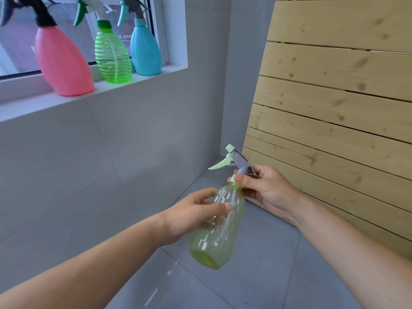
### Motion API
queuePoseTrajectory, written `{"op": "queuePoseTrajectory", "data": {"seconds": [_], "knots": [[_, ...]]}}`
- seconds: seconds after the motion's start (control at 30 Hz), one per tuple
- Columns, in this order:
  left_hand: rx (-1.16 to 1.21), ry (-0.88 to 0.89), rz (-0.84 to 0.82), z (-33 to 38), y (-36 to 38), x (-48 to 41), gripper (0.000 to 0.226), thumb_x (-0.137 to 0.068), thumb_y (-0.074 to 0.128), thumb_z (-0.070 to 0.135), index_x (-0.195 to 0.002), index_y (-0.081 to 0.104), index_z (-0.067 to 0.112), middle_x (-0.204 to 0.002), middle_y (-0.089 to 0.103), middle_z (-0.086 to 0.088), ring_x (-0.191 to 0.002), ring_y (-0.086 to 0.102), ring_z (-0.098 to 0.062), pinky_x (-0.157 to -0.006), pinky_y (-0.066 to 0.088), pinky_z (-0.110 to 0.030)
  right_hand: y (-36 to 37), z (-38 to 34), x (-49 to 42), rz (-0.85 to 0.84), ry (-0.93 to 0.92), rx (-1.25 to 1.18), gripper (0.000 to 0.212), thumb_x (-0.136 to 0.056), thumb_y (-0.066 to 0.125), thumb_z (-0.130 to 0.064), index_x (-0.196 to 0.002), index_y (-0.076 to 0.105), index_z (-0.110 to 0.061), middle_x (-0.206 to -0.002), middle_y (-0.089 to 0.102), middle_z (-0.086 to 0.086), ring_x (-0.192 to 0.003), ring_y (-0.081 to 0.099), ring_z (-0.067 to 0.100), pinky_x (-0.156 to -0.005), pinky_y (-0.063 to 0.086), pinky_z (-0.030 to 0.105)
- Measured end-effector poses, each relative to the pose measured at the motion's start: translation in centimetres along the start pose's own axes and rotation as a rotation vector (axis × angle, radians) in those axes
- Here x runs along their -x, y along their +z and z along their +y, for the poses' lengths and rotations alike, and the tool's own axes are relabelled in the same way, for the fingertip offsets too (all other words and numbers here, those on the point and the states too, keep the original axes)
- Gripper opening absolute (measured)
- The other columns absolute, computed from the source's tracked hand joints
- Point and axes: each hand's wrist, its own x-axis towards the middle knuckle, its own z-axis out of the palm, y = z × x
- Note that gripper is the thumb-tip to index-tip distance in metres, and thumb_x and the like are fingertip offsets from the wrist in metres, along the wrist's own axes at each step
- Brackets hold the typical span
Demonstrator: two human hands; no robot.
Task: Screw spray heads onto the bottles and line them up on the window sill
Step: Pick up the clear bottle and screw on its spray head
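Note:
A translucent yellow-green bottle [217, 233] hangs in the air over the grey floor, tilted with its neck up and to the right. My left hand [194, 216] wraps around its body from the left. My right hand [259, 186] pinches the pale green collar of the grey spray head [242, 162], which sits on the bottle's neck with its trigger pointing left. On the white window sill [29, 108] at the upper left stand three bottles with spray heads: a pink bottle [63, 63], a clear green ribbed bottle [112, 56] and a light blue bottle [145, 50].
A grey tiled wall [111, 152] runs below the sill to an inner corner. A slatted pale wood panel [334, 108] leans against the wall on the right. Grey floor tiles [256, 275] lie below my hands.

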Motion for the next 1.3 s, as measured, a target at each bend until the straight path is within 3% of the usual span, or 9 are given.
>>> {"op": "queuePoseTrajectory", "data": {"seconds": [0.1, 0.2, 0.3, 0.5, 0.63, 0.83, 1.0, 1.13, 1.3], "knots": [[0.054, 0.022, -0.019, 0.3, 0.6, -0.1, 0.049, -0.083, 0.073, 0.036, -0.128, 0.061, 0.021, -0.106, 0.071, -0.007, -0.094, 0.069, -0.019, -0.091, 0.057, -0.036, 0.4, -0.5, 0.2, -0.066, 0.026, -0.169, 0.013, -0.076, 0.069, -0.015, -0.086, 0.064, -0.009, -0.095, 0.076, 0.013, -0.092, 0.068, 0.028, -0.095, 0.050, 0.044], [0.104, 0.042, -0.095, 0.1, 0.4, -0.2, 0.052, -0.086, 0.075, 0.031, -0.133, 0.055, 0.020, -0.109, 0.071, -0.013, -0.101, 0.069, -0.029, -0.103, 0.051, -0.054, 0.6, -1.1, 0.6, -0.163, 0.039, -0.216, 0.013, -0.085, 0.063, -0.013, -0.097, 0.061, -0.008, -0.113, 0.072, 0.022, -0.103, 0.069, 0.030, -0.100, 0.051, 0.047], [0.064, 0.049, -0.088, 0.2, 0.2, 0.0, 0.053, -0.087, 0.074, 0.033, -0.132, 0.053, 0.017, -0.109, 0.072, -0.009, -0.101, 0.071, -0.025, -0.103, 0.052, -0.051, 0.5, -1.4, 0.8, -0.189, 0.014, -0.179, 0.016, -0.085, 0.062, -0.011, -0.101, 0.060, -0.007, -0.113, 0.071, 0.023, -0.109, 0.068, 0.034, -0.099, 0.052, 0.047], [-0.131, 0.067, 0.000, 0.4, 0.6, -0.3, 0.058, -0.076, 0.074, 0.052, -0.122, 0.055, 0.021, -0.098, 0.067, 0.000, -0.087, 0.066, -0.014, -0.089, 0.057, -0.038, 1.4, -1.0, 0.6, -0.022, -0.079, -0.078, 0.022, -0.079, 0.069, -0.014, -0.097, 0.062, -0.004, -0.096, 0.075, 0.021, -0.094, 0.071, 0.031, -0.088, 0.059, 0.041], [-0.312, 0.077, 0.103, 0.5, 0.4, -0.6, 0.050, -0.081, 0.073, 0.053, -0.116, 0.053, 0.023, -0.089, 0.062, 0.004, -0.074, 0.060, -0.009, -0.075, 0.055, -0.033, 2.1, -0.6, 0.3, 0.097, -0.105, -0.015, 0.007, -0.089, 0.064, -0.004, -0.096, 0.063, -0.004, -0.096, 0.075, 0.022, -0.094, 0.069, 0.034, -0.095, 0.054, 0.048], [-0.483, 0.067, 0.181, 0.8, 0.5, -1.0, 0.045, -0.090, 0.070, 0.047, -0.118, 0.047, 0.019, -0.077, 0.054, 0.007, -0.062, 0.049, -0.011, -0.059, 0.044, -0.024, 2.8, 0.0, 0.1, 0.198, -0.102, -0.002, 0.011, -0.090, 0.064, -0.003, -0.100, 0.064, 0.000, -0.100, 0.074, 0.026, -0.086, 0.069, 0.031, -0.098, 0.053, 0.051], [-0.605, 0.069, 0.220, 0.8, 0.5, -1.2, 0.051, -0.090, 0.070, 0.045, -0.112, 0.042, 0.008, -0.078, 0.052, 0.001, -0.067, 0.046, -0.018, -0.064, 0.042, -0.032, 3.2, 0.0, -0.2, 0.213, -0.101, 0.019, 0.013, -0.088, 0.067, -0.004, -0.101, 0.064, 0.000, -0.101, 0.076, 0.024, -0.084, 0.070, 0.029, -0.098, 0.053, 0.050], [-0.487, 0.078, 0.174, 1.7, -0.9, -0.4, 0.057, -0.083, 0.072, 0.055, -0.112, 0.047, 0.013, -0.085, 0.056, -0.002, -0.074, 0.052, -0.016, -0.071, 0.049, -0.034, 3.7, -1.0, -0.1, 0.170, -0.130, 0.025, 0.016, -0.088, 0.069, -0.010, -0.103, 0.066, -0.004, -0.099, 0.078, 0.016, -0.099, 0.072, 0.033, -0.100, 0.052, 0.050], [-0.220, 0.092, 0.113, 3.2, -3.5, 3.1, 0.065, -0.078, 0.075, 0.051, -0.135, 0.051, 0.032, -0.124, 0.074, -0.004, -0.115, 0.071, -0.020, -0.105, 0.055, -0.043, 5.5, -4.8, 0.1, 0.062, -0.222, 0.016, 0.040, -0.077, 0.071, -0.021, -0.110, 0.062, -0.002, -0.103, 0.078, 0.014, -0.096, 0.068, 0.031, -0.101, 0.048, 0.053]]}}
